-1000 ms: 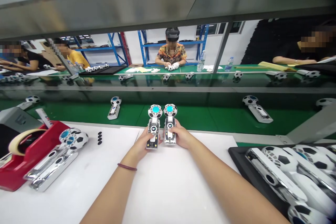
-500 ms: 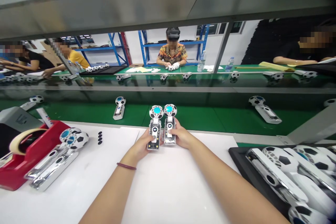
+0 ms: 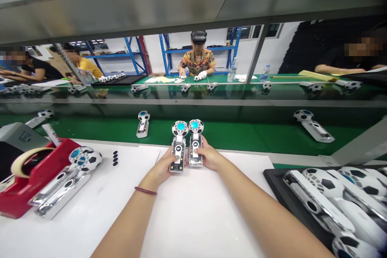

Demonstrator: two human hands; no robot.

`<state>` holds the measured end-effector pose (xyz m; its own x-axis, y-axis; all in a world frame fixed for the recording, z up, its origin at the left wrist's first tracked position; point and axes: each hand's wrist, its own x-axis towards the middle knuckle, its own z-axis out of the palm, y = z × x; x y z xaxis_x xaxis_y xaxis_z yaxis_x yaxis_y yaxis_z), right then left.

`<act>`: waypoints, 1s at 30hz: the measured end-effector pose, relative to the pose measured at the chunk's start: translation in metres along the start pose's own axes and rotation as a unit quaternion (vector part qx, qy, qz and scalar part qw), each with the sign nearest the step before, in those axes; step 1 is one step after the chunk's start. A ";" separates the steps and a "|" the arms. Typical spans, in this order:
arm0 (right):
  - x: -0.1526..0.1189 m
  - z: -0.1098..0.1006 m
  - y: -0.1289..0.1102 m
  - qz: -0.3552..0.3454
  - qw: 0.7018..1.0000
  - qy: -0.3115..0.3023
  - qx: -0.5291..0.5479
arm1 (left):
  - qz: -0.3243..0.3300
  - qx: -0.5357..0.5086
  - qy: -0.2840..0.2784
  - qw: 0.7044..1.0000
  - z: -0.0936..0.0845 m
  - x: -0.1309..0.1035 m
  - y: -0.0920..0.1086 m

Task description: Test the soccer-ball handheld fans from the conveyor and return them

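Observation:
My left hand [image 3: 163, 167] is closed around the clear body of a handheld fan [image 3: 179, 145], thumb on its front. This fan has a black-and-white soccer-ball head with a blue centre and a small lit display. Beside it, a matching fan [image 3: 196, 141] is held upright in my right hand [image 3: 210, 156], whose thumb presses near the button below the display. The two ball heads are side by side, nearly touching. Both fans are over the far edge of the white work surface [image 3: 193, 209]. My fingers behind the bodies are mostly hidden.
A red tape dispenser [image 3: 36, 181] and two fans [image 3: 65, 183] lie at left, near black oval stickers [image 3: 115, 158]. A black tray [image 3: 273, 181] of fans stands at right. Fans ride the green belt [image 3: 242, 129]. A metal shelf [image 3: 181, 4] hangs overhead. Co-workers sit opposite.
Fans on the near belt have shifted right, and those on the far belt slightly left. The co-worker opposite has moved one hand leftward. My hands and both held fans stay almost still.

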<state>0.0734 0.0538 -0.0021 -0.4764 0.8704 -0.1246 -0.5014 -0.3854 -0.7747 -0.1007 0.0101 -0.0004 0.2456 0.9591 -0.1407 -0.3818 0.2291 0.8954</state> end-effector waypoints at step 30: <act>-0.088 0.072 -0.143 -0.248 0.965 0.019 0.089 | 0.257 -0.106 -0.021 0.960 0.105 -0.024 0.121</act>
<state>0.1350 0.0102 0.1644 -0.1219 0.9703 0.2090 -0.7786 0.0371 -0.6264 -0.0587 -0.0027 0.1555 0.0091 0.9480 0.3180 -0.6342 -0.2405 0.7348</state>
